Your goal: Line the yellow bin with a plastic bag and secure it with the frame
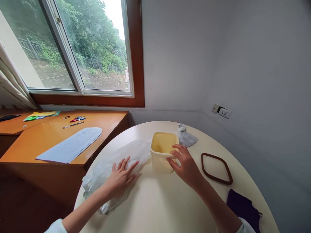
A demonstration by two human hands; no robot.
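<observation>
A pale yellow plastic container (160,165) with rounded corners stands upright on the round cream table, its open top facing up. My right hand (182,161) is at its near right corner, fingers bent over the rim and thumb on the outside. To the left, a crumpled translucent plastic bag (107,165) lies spread out. Over the bag's right part rests my left hand (123,176), fingers spread and holding nothing; whether it presses on the bag is hard to tell. Behind the container sits a small knotted grey-white plastic bag (187,137).
On the round table (155,207), a brown rounded-square frame (229,173) lies at right, near a dark purple cloth (243,207). A wooden desk (114,121) at left carries paper sheets (73,144), a pen (73,125) and keys (78,119). Walls stand behind and to the right.
</observation>
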